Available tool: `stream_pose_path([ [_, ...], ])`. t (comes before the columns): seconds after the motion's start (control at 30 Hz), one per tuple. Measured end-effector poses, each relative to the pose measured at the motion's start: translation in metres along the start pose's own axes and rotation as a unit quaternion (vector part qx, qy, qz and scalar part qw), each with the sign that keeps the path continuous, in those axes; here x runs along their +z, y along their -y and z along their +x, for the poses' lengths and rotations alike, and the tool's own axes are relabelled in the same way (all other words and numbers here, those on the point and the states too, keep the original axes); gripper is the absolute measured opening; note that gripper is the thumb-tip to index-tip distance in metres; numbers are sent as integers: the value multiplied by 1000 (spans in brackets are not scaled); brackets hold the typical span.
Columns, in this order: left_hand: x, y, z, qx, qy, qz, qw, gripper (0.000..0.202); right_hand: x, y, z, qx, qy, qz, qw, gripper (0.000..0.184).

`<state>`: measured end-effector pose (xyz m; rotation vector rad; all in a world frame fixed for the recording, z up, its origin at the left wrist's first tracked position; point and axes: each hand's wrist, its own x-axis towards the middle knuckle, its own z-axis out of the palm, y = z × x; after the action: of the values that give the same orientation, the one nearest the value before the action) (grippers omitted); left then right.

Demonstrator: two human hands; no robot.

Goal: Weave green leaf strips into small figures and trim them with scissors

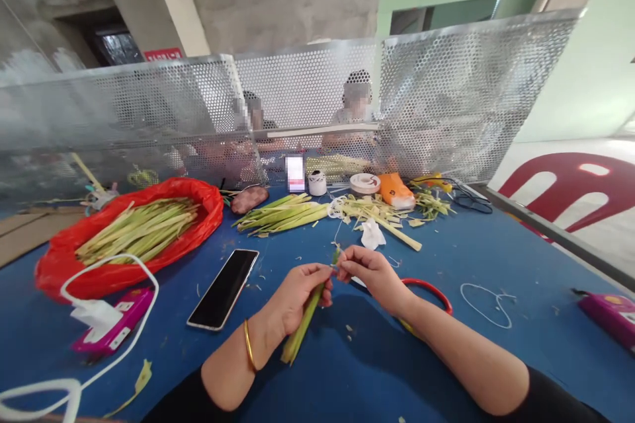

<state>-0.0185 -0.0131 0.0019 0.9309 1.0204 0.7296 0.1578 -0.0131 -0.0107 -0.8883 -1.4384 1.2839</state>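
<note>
My left hand (305, 294) is closed around a narrow bundle of green leaf strips (303, 330), held aslant above the blue table (342, 383). Its pale cut ends stick out below the palm. At the top of the bundle, the fingers of my right hand (366, 271) are pinched together, close to my left thumb. What lies between them is too small to make out. A fine white thread (338, 232) rises near these fingertips. Under my right forearm lie scissors (430, 289) with a red handle loop, partly hidden.
A red plastic bag (54, 264) of leaf strips and a phone (223, 291) lie left. Behind are more strips (285, 213), a thread spool (317, 184), a tape roll (365, 184) and crumpled tissue (372, 234). Perforated metal panels (307, 86) stand beyond, with people behind.
</note>
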Motion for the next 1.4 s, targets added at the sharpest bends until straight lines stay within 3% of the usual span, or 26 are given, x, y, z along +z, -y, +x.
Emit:
stream_pose_path([
  [0.17,-1,-23,10,122,-92,149,977,35,-3,-7,1,-33,-5,-63,997,14],
  [0.3,4,-31,13,158,-137,218,953,31,3,-13,-1,-55,0,-160,986,12],
  [0.43,-1,-31,15,199,-174,258,929,27,-2,7,-3,12,93,-221,971,12],
  [0.5,-9,-32,16,202,-183,270,923,28,-12,25,-7,63,148,-329,930,20],
  [0.57,-19,-34,16,196,-187,274,923,29,-24,39,-15,72,141,-514,843,21],
  [0.63,-26,-36,17,194,-192,275,922,29,-36,42,-29,115,124,-625,762,21],
  [0.7,-31,-38,17,200,-197,281,918,28,-45,35,-45,158,96,-660,728,32],
  [0.77,-33,-37,18,203,-200,293,913,28,-50,23,-60,164,78,-669,720,39],
  [0.9,-32,-33,21,207,-201,313,905,28,-57,7,-74,118,52,-669,732,48],
  [1.03,-32,-28,25,217,-207,334,894,29,-63,5,-71,128,45,-656,743,52],
  [1.1,-33,-28,26,230,-221,349,881,28,-63,2,-70,135,21,-627,767,61],
  [1.17,-33,-29,26,241,-236,365,868,27,-60,-2,-69,145,-16,-570,809,64],
  [1.23,-33,-30,25,250,-245,377,857,25,-52,-4,-69,162,-54,-451,876,62],
  [1.3,-32,-31,24,260,-250,384,850,25,-40,-2,-70,195,-65,-252,946,64],
  [1.33,-32,-31,24,265,-252,386,847,25,-32,0,-70,210,-56,-129,967,67],
  [1.4,-31,-30,24,272,-256,385,844,25,-14,6,-71,232,-18,112,966,69],
])
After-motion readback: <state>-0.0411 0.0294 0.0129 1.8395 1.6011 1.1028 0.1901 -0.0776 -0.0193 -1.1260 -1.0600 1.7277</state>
